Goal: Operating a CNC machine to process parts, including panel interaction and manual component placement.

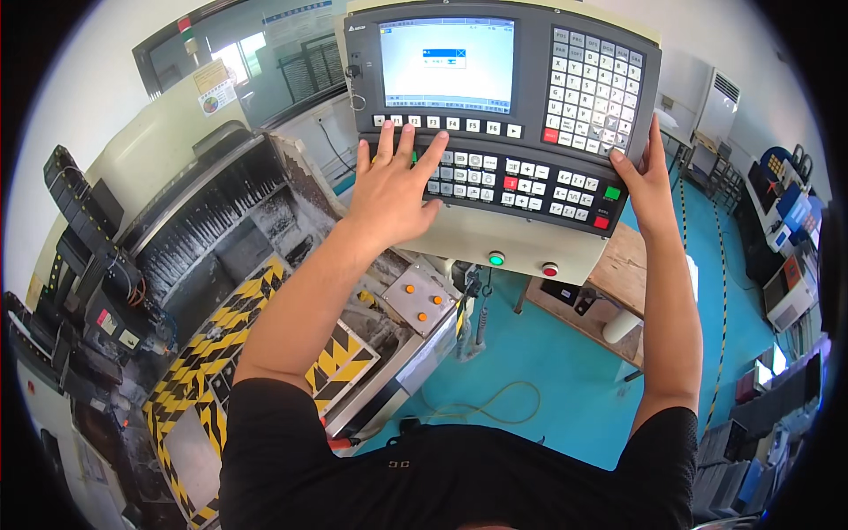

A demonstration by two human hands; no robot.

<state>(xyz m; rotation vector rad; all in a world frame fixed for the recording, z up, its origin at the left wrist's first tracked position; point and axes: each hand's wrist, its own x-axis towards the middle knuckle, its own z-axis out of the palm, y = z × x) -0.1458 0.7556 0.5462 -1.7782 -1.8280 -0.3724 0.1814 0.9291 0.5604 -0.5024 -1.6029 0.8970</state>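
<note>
A grey machine control panel (530, 88) fills the upper middle. Its lit screen (448, 84) shows a small blue-and-white dialog box. My left hand (395, 190) lies with spread fingers over the panel's left side, fingertips at the row of white keys under the screen. It covers part of the lower button field (477, 181). At the right edge is my right hand (647, 190), its thumb at the lower corner of the white keypad (594, 88) and its fingers along the panel's side, partly hidden. Below sit a lit green button (496, 259) and a red button (550, 269).
On the left stands a machine with a dusty work bay (234, 234) and yellow-black striped plates (238, 309). A metal box with orange buttons (421, 296) is under my left forearm. A wooden table (618, 269) stands beneath the panel. A thin hose (495, 408) lies on the blue floor.
</note>
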